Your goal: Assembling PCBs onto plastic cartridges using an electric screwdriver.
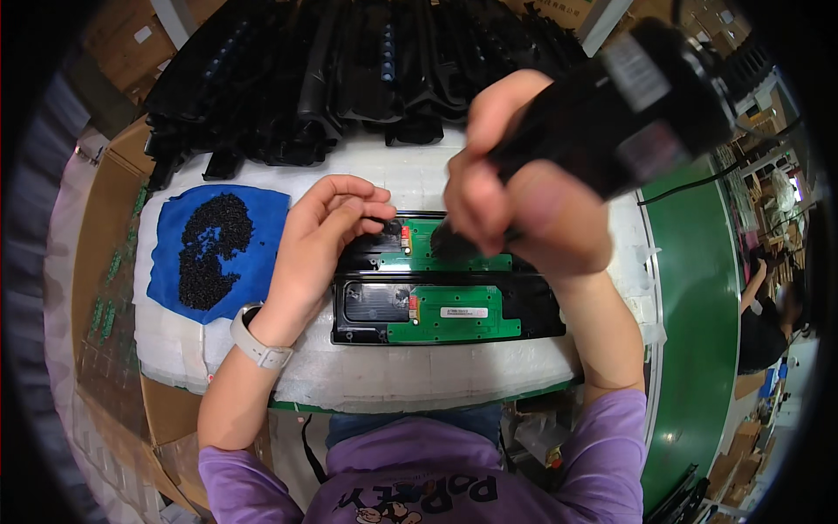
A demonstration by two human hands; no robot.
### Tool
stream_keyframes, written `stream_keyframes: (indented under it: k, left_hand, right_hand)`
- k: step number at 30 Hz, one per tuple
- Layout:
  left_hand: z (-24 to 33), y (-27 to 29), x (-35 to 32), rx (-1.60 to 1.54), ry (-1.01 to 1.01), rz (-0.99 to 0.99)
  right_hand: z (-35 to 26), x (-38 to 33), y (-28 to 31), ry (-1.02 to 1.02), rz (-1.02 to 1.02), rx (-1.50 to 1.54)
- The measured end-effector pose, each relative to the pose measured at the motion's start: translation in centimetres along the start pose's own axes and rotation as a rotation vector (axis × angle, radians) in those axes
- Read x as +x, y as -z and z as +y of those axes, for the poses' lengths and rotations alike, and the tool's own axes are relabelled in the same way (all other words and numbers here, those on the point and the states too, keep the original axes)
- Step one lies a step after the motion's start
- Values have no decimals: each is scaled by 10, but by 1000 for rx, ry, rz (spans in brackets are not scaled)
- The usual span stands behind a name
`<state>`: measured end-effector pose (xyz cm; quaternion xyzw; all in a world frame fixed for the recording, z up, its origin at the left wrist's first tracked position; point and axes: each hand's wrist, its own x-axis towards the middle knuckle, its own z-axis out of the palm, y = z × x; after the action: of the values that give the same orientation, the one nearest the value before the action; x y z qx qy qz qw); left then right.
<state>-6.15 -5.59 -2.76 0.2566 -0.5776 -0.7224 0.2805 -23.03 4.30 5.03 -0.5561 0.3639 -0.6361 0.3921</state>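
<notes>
"Panel [358, 257], long, black, plastic, green circuit board [421, 234] set in it. Where?"

"Middle of the white-covered bench [367, 377], crosswise before the person. A lookalike, the near panel [375, 301], black plastic with its own green board, lies just beside it on the person's side. Likely paired so both sit in easy reach."

"Right hand [543, 211]?"

"Grip closed around a bulky black cylindrical power tool [602, 122], slanted, blurred nose over the farther board. Tip contact: can't tell. Slant probably keeps the body clear of the other hand."

"Left hand [319, 225]?"

"Fingers curled, tips close together, at the farther panel's left end. Maybe steadying it; touch unclear. Can't tell if that grip pinches anything."

"Around them?"

"Blue cloth [271, 214] on the left, bearing small black pieces [201, 284], screws by the look. Cloth probably stops them rolling, and they're within left-hand reach. Long black plastic housings [349, 79] piled along the far side, presumably leaving working room. Bench's white covering likely guards against scratches."
</notes>
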Motion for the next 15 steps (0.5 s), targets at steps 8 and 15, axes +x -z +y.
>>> stream_keyframes:
  k: [8,15]
  left_hand:
    - [1,2,2,-18,20,-6]
    - [-6,5,2,13,34,-30]
  right_hand:
    - [13,-4,-17,-45,32,56]
    - [23,-5,-20,135,-53,-142]
